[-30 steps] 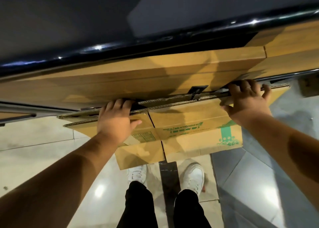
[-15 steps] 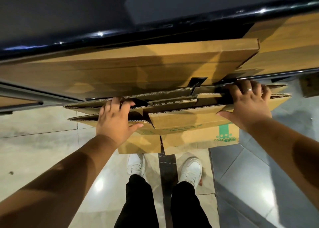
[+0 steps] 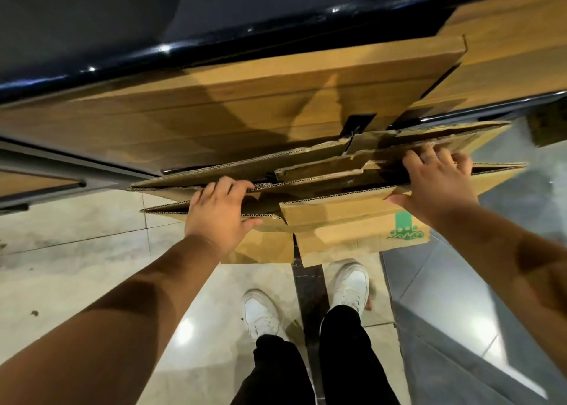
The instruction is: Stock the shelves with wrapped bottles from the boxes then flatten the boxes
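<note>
A stack of flattened brown corrugated cardboard boxes stands on edge in front of the person, its layers fanned slightly apart at the top so that the fluted edges show. The far layers lean against the wooden front panel of a shelf unit, below that unit's glossy black rim. The nearest layer hangs lowest and carries a green printed mark close to its right edge. Whether the stack's bottom edge touches the floor cannot be told.

The left hand grips the stack toward its left end: the fingers are curled over the top edge of the near layers and the thumb presses against the near face. The right hand grips toward the right end, with its fingers hooked down between the inner layers and its thumb stretched along the top edge of the nearest panel. A thin ring sits on one of its fingers. Both forearms reach up from the bottom corners of the view.

Below the stack a pair of white shoes and black trouser legs stand on pale glossy floor tiles. A dark floor strip runs between the feet, and a grey floor area lies to the right
</note>
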Tool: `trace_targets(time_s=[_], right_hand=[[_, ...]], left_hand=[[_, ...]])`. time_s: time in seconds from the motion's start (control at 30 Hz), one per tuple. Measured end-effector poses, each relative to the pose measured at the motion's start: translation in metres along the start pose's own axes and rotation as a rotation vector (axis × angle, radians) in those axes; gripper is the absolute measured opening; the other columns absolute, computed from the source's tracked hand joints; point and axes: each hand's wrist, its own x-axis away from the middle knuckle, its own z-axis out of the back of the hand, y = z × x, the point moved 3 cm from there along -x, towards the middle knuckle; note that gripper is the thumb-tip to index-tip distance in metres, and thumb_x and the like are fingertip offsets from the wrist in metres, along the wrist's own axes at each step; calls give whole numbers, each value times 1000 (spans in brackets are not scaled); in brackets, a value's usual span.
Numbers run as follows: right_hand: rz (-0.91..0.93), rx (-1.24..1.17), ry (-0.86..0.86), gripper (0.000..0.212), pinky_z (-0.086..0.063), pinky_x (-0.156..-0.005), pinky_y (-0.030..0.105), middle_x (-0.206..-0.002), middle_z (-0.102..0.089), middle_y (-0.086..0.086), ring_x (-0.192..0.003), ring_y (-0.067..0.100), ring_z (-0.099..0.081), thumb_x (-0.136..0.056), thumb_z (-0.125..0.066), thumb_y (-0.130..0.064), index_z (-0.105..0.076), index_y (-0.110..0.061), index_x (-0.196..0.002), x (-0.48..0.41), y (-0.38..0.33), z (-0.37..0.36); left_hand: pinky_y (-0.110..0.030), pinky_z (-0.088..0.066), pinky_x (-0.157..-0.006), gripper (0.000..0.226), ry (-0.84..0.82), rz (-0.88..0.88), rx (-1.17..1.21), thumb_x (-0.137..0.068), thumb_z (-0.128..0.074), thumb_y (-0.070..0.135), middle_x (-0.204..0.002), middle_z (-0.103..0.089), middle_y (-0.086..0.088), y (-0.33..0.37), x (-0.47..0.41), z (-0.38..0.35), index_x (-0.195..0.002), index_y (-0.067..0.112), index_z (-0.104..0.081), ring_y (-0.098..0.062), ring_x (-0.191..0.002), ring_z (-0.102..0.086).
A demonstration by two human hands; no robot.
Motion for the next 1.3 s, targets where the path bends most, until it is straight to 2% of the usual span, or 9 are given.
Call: trace_targets(time_s=[0.13,0.2,0.37,0.57,0.67,0.77,0.97,1.17,1.3], right_hand=[[3,-124,-35,33,-45,-90,40,-108,-65,7,-103,28,-57,-91,-64,-38,-58,-23,-120,0,-6,3],[12,-127,-58,29,-45,-80,36,-102,-67,8,-95,27,-58,-95,-60,-35,-60,-22,-122,-3,-6,8],[58,-39,-137,35,-39,-79,34,-112,-67,12,-105,30,-60,-99,-54,-36,-59,-20,-129,-22,-4,26],[22,-10,-142,39,-39,-94,38,-116,-64,12,-112,31,-55,-99,-52,-42,-54,-24,-133,-38,-4,19],[-22,27,-89,46,-30,-106,41,-130,-59,10,-126,33,-45,-98,-49,-50,-51,-27,-138,-41,-2,5],[-59,1,-35,52,-19,-114,50,-141,-50,13,-137,35,-32,-100,-45,-47,-42,-22,-145,-40,-6,-3],[-76,49,21,57,-19,-113,52,-151,-34,15,-139,37,-26,-94,-55,-48,-42,-23,-143,-41,-4,-12],[-64,48,15,57,-25,-110,53,-143,-41,16,-133,38,-32,-90,-59,-48,-46,-21,-139,-32,-1,-13],[-48,5,55,58,-26,-109,52,-140,-43,15,-131,37,-34,-89,-62,-46,-46,-22,-139,-24,1,-9]], left_hand=[[-35,-44,-88,32,-64,56,98,-98,-55,42,-125,-59,-2,-5,-9,4,-126,27,-58,-26,-117,-54],[-33,-42,-78,29,-70,57,110,-100,-54,40,-121,-65,-3,-6,-16,7,-124,25,-59,-27,-111,-58],[-31,-39,-74,32,-62,45,38,-101,-50,44,-115,-68,-4,-12,-25,16,-128,27,-57,-29,-106,-62],[-34,-47,-80,41,-55,99,-20,-102,-46,47,-119,-68,-7,-7,-31,18,-137,28,-54,-29,-111,-62],[-36,-44,-90,41,-39,119,-52,-103,-45,44,-127,-59,-8,-1,-30,7,-139,26,-51,-29,-117,-57],[-42,-36,-102,44,11,103,-132,-99,-53,40,-134,-49,-13,1,-24,-2,-141,26,-48,-34,-124,-48],[-45,-32,-107,47,94,141,-61,-91,-66,40,-136,-44,-12,0,-25,1,-134,26,-55,-34,-127,-41],[-45,-33,-105,50,81,108,-64,-89,-66,44,-134,-46,-12,8,-22,2,-135,29,-53,-34,-124,-43],[-43,-34,-103,53,98,66,-59,-88,-67,46,-125,-52,-12,13,-15,4,-136,29,-52,-33,-119,-46]])
